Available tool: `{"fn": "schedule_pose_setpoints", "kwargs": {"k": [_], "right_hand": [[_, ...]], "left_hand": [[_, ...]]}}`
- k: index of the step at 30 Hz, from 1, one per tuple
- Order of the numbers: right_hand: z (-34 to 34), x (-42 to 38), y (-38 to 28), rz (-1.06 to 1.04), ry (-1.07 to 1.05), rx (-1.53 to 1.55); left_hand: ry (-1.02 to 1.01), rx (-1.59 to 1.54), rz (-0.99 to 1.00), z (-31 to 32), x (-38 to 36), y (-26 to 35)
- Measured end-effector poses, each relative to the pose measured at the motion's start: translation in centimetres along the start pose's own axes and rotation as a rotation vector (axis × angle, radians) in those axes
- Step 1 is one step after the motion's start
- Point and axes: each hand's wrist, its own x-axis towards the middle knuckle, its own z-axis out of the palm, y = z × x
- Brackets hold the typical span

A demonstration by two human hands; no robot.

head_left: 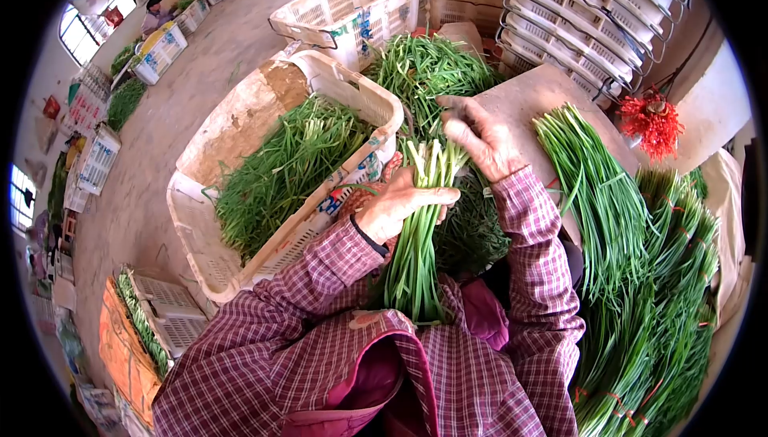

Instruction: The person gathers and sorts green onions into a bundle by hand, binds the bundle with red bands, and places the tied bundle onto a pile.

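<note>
My left hand (400, 205) is wrapped round a bunch of garlic chives (418, 249), thumb across the front. Pale cut ends point up and away from me, and the green leaves hang down towards my lap. Just right of the pale ends is my right hand (488, 137), fingers bent and apart, with no stalk plainly between them. Its underside is partly hidden. Beyond both hands lies a heap of loose chives (432, 65). To the right, a thick sheaf of chives (588, 181) rests partly on a brown board (536, 89).
A white plastic crate (188, 221) holding loose chives stands close on my left, with another crate (344, 17) behind it. Stacked crates (572, 17) rise at the back right near red ties (652, 123). Tied bundles (656, 333) lie at right. A person (154, 17) sits far off.
</note>
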Motion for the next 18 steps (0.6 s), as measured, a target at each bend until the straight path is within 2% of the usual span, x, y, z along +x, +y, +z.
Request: {"fn": "schedule_pose_setpoints", "kwargs": {"k": [2,3,4,6,9,10,13,18], "right_hand": [[0.8,-0.6,-0.5,-0.239,-0.136,-0.081],[0.6,-0.9,-1.1,-0.232,-0.222,-0.271],[0.3,-1.1,-1.9,-0.061,-0.277,-0.233],[-0.3,-1.2,-2.4,-0.004,-0.353,-0.195],[0.1,-1.2,-1.4,-0.1,-0.283,-0.225],[0.2,-1.3,-1.5,-0.099,-0.282,-0.226],[0.7,-1.5,-2.0,-0.084,-0.219,-0.511],[1.2,-2.1,-2.3,-0.065,-0.177,-0.579]], "left_hand": [[0.014,0.028,0.008,0.2,0.0,0.1],[0.027,0.055,0.02,0.5,-0.1,0.3],[0.026,0.052,0.019,0.8,-0.3,0.5],[0.019,0.052,0.001,1.4,-0.9,0.8],[-0.035,0.009,-0.006,1.0,-0.9,0.5],[-0.052,0.0,0.007,0.9,-0.9,0.4],[-0.045,0.0,0.028,0.6,-0.7,0.0],[-0.076,-0.004,0.072,0.3,-0.5,-0.6]]}}
